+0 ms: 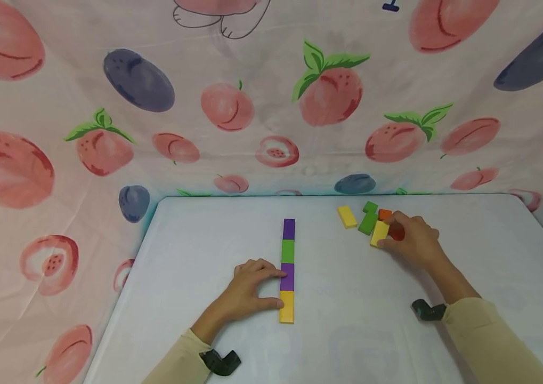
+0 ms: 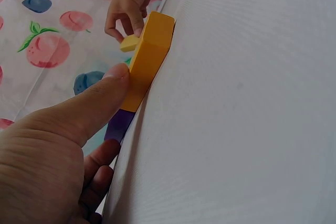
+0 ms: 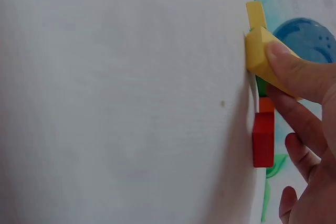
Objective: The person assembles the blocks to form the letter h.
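Right grip (image 1: 412,240) pinches yellow block (image 1: 379,234) just beside green block (image 1: 368,223), tabletop (image 1: 348,298) right side; left grip (image 1: 252,289) spread, touching block row (image 1: 288,252). Block likely light, stiff, smooth; hold by opposite faces.

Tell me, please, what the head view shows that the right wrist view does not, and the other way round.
Only the head view: the left hand touching a row of four blocks, purple, green, purple and orange-yellow from far to near, plus beige sleeves.

Only the right wrist view: the red block clear of the right hand, which partly hides it in the head view.

Both: the right hand holding a pale yellow block, with a second yellow block, an orange block and some green nearby.
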Tool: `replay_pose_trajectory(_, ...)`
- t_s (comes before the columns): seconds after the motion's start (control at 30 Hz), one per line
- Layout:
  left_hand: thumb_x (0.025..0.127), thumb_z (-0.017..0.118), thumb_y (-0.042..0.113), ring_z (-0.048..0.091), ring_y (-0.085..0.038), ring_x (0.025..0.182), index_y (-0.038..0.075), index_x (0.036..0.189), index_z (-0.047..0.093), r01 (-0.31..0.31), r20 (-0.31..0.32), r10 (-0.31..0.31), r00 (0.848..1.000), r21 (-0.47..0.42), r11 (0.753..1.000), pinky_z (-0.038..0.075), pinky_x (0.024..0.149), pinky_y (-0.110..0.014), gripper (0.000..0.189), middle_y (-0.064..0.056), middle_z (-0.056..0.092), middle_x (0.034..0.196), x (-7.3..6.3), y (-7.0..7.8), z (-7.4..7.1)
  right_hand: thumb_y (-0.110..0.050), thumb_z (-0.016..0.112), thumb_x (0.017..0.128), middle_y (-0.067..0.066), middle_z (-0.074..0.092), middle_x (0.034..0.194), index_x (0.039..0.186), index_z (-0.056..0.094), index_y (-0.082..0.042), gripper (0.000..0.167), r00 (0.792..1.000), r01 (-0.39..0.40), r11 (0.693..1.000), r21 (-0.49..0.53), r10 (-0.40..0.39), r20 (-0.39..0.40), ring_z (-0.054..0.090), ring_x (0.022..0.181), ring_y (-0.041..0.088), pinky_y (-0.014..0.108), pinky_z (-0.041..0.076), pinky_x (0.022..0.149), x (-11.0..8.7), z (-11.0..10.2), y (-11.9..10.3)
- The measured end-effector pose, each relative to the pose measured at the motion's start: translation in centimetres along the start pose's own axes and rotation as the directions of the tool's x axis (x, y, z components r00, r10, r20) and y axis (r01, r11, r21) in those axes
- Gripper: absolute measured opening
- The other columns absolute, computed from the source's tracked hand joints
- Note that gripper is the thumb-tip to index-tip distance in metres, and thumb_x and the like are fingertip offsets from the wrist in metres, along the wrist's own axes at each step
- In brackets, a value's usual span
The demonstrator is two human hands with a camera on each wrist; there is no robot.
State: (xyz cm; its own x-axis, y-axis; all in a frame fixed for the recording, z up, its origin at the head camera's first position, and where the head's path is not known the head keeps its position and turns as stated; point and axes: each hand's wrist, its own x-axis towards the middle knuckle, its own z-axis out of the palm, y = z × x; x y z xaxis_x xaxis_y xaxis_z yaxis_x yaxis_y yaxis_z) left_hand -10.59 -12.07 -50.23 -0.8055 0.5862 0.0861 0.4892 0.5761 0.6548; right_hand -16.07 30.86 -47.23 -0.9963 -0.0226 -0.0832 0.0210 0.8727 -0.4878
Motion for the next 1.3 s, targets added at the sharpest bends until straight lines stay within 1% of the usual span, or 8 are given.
replay_pose_trajectory(0.17, 0.08, 0.085, 0.048, 0.05, -0.012, 0.116, 0.032, 0.131, 0.068, 0.0, -0.001, 0.0, 1.0, -0.008, 1.0, 0.029, 0.104, -0.051, 0.056, 0.012, 0.06, 0.119, -0.1, 0.0, 0.0, -0.025, 0.081, 0.087, 0.018, 0.069, 0.109, 0.116, 0.064, -0.012, 0.036, 0.993, 0.079, 0.995, 0.062, -0.073, -0.089, 0.055, 0.103, 0.038, 0.051, 0.043, 0.081, -0.8, 0.3, 0.2)
replay_pose_trajectory(0.27, 0.08, 0.085, 0.048, 0.05, -0.012, 0.117, 0.032, 0.131, 0.068, 0.008, 0.004, -0.008, 1.0, -0.011, 1.0, 0.029, 0.104, -0.051, 0.057, 0.012, 0.06, 0.12, -0.1, 0.0, 0.1, -0.02, 0.083, 0.087, 0.012, 0.073, 0.099, 0.11, 0.067, -0.013, 0.029, 0.983, 0.138, 0.986, 0.092, -0.125, -0.135, 0.058, 0.096, 0.031, 0.041, 0.043, 0.077, -1.5, 0.5, 0.0)
replay_pose_trajectory(0.43, 0.08, 0.084, 0.049, 0.049, -0.011, 0.117, 0.033, 0.132, 0.067, 0.018, 0.01, -0.018, 1.0, -0.012, 1.0, 0.028, 0.105, -0.051, 0.057, 0.013, 0.06, 0.12, -0.2, -0.1, 0.2, -0.022, 0.083, 0.086, 0.003, 0.073, 0.095, 0.103, 0.068, -0.018, 0.023, 0.979, 0.164, 0.977, 0.139, -0.144, -0.146, 0.061, 0.092, 0.022, 0.03, 0.046, 0.077, -2.8, 0.6, -0.7)
replay_pose_trajectory(0.57, 0.08, 0.084, 0.05, 0.049, -0.011, 0.116, 0.033, 0.132, 0.067, 0.018, 0.009, -0.018, 1.0, -0.015, 1.0, 0.028, 0.105, -0.052, 0.057, 0.013, 0.06, 0.12, -0.1, -0.1, 0.2, -0.026, 0.082, 0.087, -0.001, 0.071, 0.094, 0.103, 0.069, -0.02, 0.021, 0.988, 0.144, 0.972, 0.187, -0.13, -0.086, 0.06, 0.089, 0.013, 0.023, 0.047, 0.073, -3.7, 0.4, -1.5)
replay_pose_trajectory(0.73, 0.08, 0.084, 0.05, 0.049, -0.012, 0.117, 0.033, 0.131, 0.067, 0.016, 0.007, -0.016, 1.0, -0.026, 1.0, 0.028, 0.105, -0.052, 0.056, 0.012, 0.06, 0.12, -0.1, -0.1, 0.1, -0.023, 0.082, 0.087, -0.001, 0.07, 0.095, 0.105, 0.07, -0.018, 0.022, 0.992, 0.12, 0.961, 0.249, -0.128, 0.014, 0.062, 0.087, 0.008, 0.022, 0.05, 0.075, -4.4, 0.3, -2.3)
replay_pose_trajectory(1.0, 0.079, 0.086, 0.048, 0.049, -0.01, 0.118, 0.033, 0.132, 0.067, 0.024, 0.011, -0.024, 1.0, -0.012, 1.0, 0.028, 0.107, -0.049, 0.057, 0.014, 0.06, 0.12, -0.1, -0.1, 0.0, -0.023, 0.081, 0.088, 0.004, 0.073, 0.103, 0.105, 0.067, -0.015, 0.023, 0.976, 0.068, 0.909, 0.412, -0.146, 0.162, 0.069, 0.094, 0.016, 0.023, 0.057, 0.076, -5.2, 0.8, -3.8)
replay_pose_trajectory(1.13, 0.079, 0.086, 0.048, 0.049, -0.01, 0.118, 0.033, 0.131, 0.068, 0.021, 0.007, -0.021, 1.0, -0.006, 1.0, 0.028, 0.106, -0.049, 0.057, 0.014, 0.06, 0.12, -0.1, -0.1, 0.0, -0.026, 0.081, 0.088, 0.002, 0.073, 0.105, 0.105, 0.067, -0.016, 0.024, 0.964, 0.044, 0.9, 0.434, -0.152, 0.218, 0.069, 0.097, 0.018, 0.023, 0.057, 0.078, -5.5, 1.2, -4.5)
replay_pose_trajectory(1.3, 0.079, 0.085, 0.049, 0.049, -0.01, 0.118, 0.033, 0.131, 0.068, 0.02, 0.007, -0.02, 1.0, -0.003, 1.0, 0.029, 0.106, -0.049, 0.057, 0.013, 0.06, 0.119, 0.0, -0.1, 0.0, -0.025, 0.082, 0.088, 0.003, 0.072, 0.111, 0.104, 0.066, -0.017, 0.024, 0.957, 0.027, 0.895, 0.446, -0.151, 0.247, 0.069, 0.102, 0.019, 0.022, 0.057, 0.08, -6.0, 1.7, -5.2)
